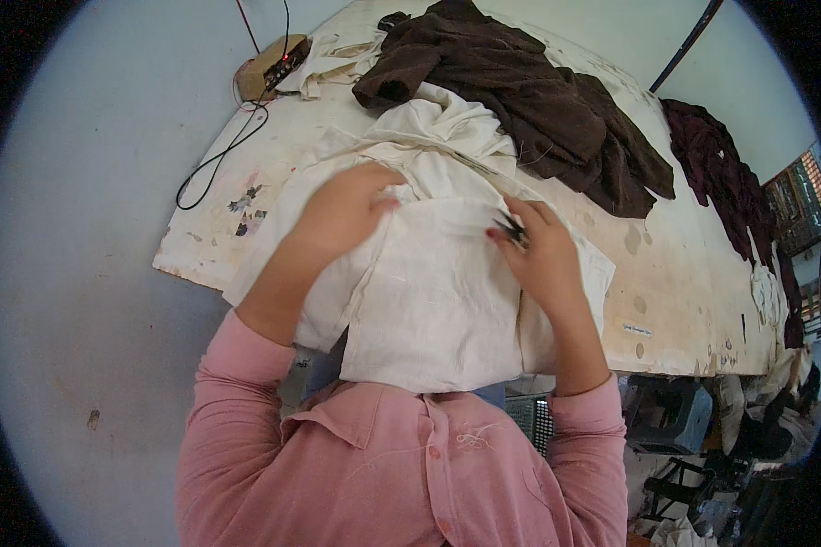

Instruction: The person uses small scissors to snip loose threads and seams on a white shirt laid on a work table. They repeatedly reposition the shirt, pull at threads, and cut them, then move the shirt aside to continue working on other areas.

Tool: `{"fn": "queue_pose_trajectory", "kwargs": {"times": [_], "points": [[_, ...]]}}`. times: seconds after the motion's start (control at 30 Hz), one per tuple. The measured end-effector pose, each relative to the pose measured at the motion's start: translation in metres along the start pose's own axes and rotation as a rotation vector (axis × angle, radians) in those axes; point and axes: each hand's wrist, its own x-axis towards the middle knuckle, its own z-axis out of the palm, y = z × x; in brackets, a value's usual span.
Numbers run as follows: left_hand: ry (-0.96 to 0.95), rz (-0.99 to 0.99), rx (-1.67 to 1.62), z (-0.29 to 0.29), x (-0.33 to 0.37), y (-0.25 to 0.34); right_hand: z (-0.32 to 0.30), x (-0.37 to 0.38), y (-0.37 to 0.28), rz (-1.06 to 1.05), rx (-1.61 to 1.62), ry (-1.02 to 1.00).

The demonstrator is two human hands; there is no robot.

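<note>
White cloth (436, 296) against brown garment (543, 109)

The cloth (433, 305) is plain off-white. Beyond it lies a dark brown garment (520, 100); far to its right, deep maroon fabric (722, 173). Under it, the tabletop (680, 264) is cream, blotched brown; the shirt (365, 465) on its near side is pink.
</note>
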Motion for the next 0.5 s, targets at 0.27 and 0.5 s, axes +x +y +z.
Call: {"fn": "queue_pose_trajectory", "kwargs": {"times": [0.27, 0.5], "points": [[-0.112, -0.171, 0.435, 0.031, -0.021, -0.014, 0.024, -0.007, 0.027, 0.097, 0.156, -0.125], [0.135, -0.410, -0.144, -0.034, -0.008, -0.050, -0.039, 0.009, 0.066, 0.583, 0.502, 0.146]]}}
